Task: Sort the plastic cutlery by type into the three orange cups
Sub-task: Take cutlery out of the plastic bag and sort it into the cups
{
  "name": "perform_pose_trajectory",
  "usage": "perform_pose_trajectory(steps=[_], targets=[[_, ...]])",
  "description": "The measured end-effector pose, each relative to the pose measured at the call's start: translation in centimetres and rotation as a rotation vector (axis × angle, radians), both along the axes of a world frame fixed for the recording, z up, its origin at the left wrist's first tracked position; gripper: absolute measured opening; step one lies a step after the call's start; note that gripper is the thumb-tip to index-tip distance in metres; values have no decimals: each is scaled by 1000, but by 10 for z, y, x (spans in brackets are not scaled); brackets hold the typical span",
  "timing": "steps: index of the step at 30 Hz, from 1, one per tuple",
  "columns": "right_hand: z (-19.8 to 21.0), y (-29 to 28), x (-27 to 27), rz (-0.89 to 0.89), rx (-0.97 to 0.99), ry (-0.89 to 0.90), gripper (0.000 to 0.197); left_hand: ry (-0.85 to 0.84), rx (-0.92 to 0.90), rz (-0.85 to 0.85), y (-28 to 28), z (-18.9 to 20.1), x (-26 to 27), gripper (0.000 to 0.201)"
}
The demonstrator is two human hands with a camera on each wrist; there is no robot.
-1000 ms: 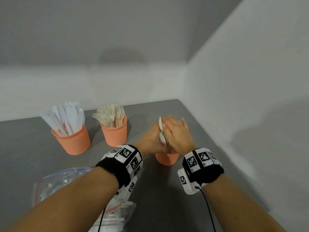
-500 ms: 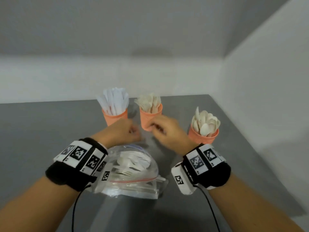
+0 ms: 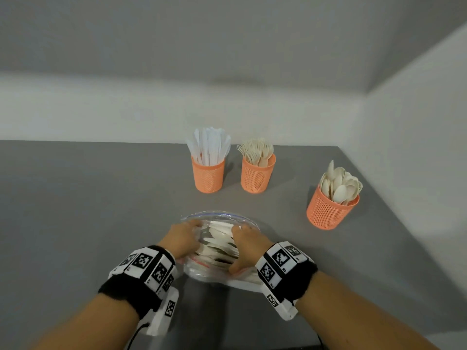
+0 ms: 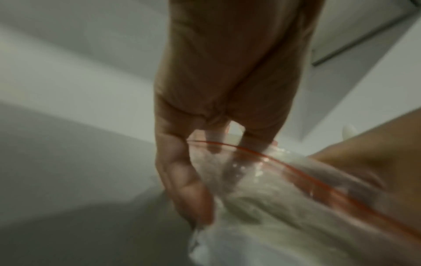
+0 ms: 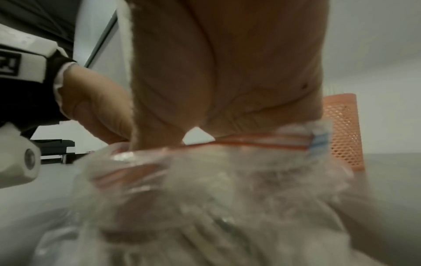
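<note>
Loosely heaped, white plastic cutlery [image 3: 219, 245] lay in a clear zip bag [image 3: 217, 271] on the grey counter [image 3: 88, 198]. Both hands gripped it: left hand [image 3: 182, 238], right hand [image 3: 249, 245]. Three filled orange cups [image 3: 208, 177] stood beyond.

Both wrists wore black bands [image 3: 131, 286] ringed with white blocks [image 3: 280, 258] bearing black square codes; thin black cables [image 3: 134, 337] trailed beneath.

I am now gripping the plastic bag [image 3: 219, 246] at both sides, my hands having left the spoon cup [image 3: 328, 210] at two o'clock.
</note>
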State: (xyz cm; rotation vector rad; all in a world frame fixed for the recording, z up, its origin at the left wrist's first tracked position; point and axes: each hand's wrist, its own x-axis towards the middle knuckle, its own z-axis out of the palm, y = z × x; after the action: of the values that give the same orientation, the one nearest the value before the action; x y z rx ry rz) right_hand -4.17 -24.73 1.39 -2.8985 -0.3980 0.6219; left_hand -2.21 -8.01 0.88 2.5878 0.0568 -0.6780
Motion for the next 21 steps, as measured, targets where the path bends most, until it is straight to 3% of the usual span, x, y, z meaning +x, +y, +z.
perform_pose_trajectory(steps=[6, 10, 11, 14, 15, 18, 21], targets=[[5, -2, 3, -66, 3, 53, 55, -244, -307, 29, -3, 2, -2, 65], [8, -8, 2, -75, 108, 5, 54, -186, -824, 297, 1, -2, -10, 54], [8, -10, 2, -65, 129, 9, 59, -185, -829, 359, 5, -7, -8, 50], [2, -10, -4, -50, 96, 19, 69, -174, -596, 403, 14, -15, -2, 32], [-1, -9, -7, -48, 82, -11, 70, -131, -542, 424, 15, -15, -2, 35], [-5, -5, -10, -25, 128, -101, 70, -15, -566, 477, 11, -14, -6, 52], [-4, -3, -10, -17, 147, -105, 75, 5, -597, 529, 7, -25, -3, 45]])
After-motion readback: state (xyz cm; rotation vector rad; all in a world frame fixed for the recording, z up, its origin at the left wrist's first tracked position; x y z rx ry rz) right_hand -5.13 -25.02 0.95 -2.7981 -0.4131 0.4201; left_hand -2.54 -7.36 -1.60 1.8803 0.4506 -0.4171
